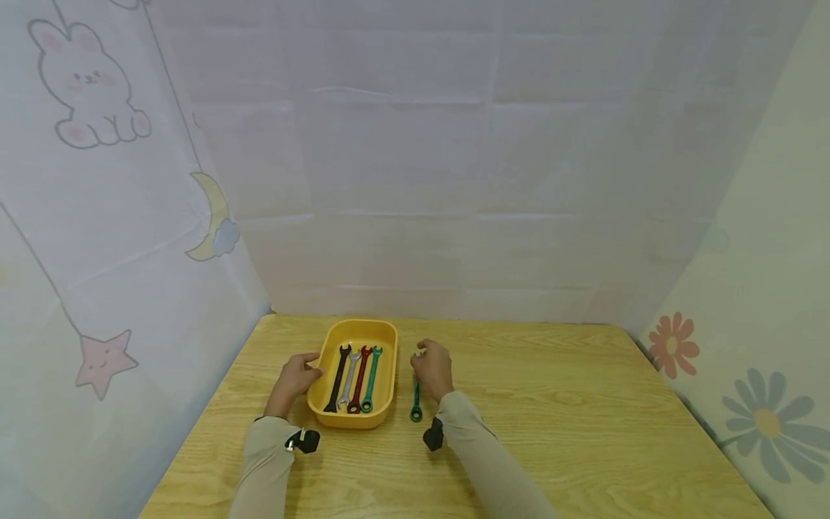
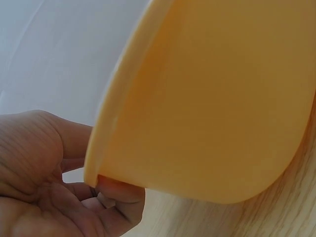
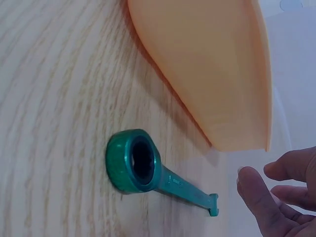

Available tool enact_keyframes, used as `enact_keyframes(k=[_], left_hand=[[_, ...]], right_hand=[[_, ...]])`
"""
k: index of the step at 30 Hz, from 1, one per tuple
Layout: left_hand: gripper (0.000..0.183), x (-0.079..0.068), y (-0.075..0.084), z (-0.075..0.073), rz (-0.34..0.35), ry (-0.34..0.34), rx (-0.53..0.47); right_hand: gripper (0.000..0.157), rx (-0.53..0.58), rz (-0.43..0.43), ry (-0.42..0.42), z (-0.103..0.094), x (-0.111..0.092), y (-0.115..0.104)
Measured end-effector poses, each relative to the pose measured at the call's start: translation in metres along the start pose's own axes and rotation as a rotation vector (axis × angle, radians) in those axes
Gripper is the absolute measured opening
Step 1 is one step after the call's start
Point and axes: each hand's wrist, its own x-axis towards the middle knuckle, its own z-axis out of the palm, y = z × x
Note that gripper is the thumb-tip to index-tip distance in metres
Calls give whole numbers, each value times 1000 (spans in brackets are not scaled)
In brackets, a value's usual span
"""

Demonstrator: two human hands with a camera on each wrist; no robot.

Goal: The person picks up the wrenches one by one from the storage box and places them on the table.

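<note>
A yellow tray (image 1: 351, 421) sits on the table, holding a black wrench (image 1: 338, 378), a silver wrench (image 1: 349, 378), a red wrench (image 1: 360, 378) and a green wrench (image 1: 372, 378), side by side. At its left side, my left hand (image 1: 297, 376) grips the rim; in the left wrist view its fingers curl beneath the rim. To the right of the tray, another green wrench (image 3: 182, 190) lies on the wood, ring end nearer me. Over its far end hovers my right hand (image 1: 434, 366), thumb and fingers slightly bent and apart, touching nothing in the right wrist view.
The wooden table (image 1: 570, 418) extends to the right and in front of the tray. A pale sheet (image 1: 415, 158) hangs behind its far edge. Printed sheets stand along both sides, the left one with a bunny (image 1: 94, 94), the right one with flowers (image 1: 768, 425).
</note>
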Motion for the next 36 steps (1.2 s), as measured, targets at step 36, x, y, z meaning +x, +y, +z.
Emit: enact_keyframes(k=[36], left_hand=[[48,0,-1,0,-1,17,14]], right_hand=[[32,80,-51,17,5,3,-35]])
